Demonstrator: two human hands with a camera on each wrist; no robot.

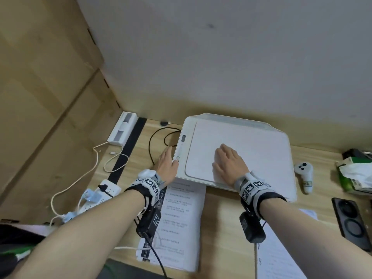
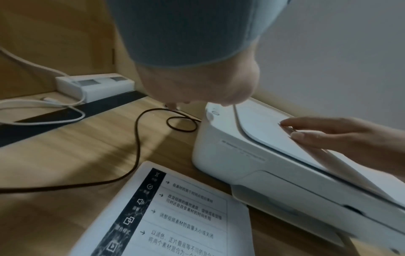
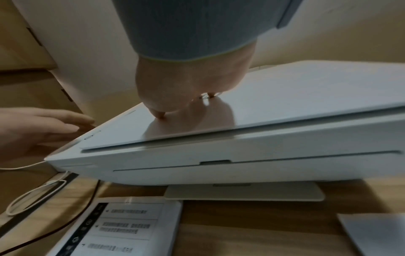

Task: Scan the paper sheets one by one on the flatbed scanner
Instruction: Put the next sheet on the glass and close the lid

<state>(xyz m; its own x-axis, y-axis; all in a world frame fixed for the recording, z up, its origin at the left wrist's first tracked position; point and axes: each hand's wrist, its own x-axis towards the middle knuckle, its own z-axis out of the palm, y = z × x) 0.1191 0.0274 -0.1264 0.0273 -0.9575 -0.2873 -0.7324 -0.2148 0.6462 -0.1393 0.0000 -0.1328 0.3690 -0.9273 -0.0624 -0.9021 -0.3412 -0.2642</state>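
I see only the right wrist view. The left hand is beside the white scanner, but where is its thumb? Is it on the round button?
Observer: In the head view the left hand lies along the left edge of the white flatbed scanner. Its thumb tip is at the round button. I cannot tell whether it presses.
Operator: Are the right fingers flat or curled? My view hides them.
Observer: Flat. The right hand rests with straight, spread fingers on the white lid.
Operator: Is something to the right of the scanner?
Observer: Yes. A white handheld controller lies on the wooden desk, apart from the scanner.
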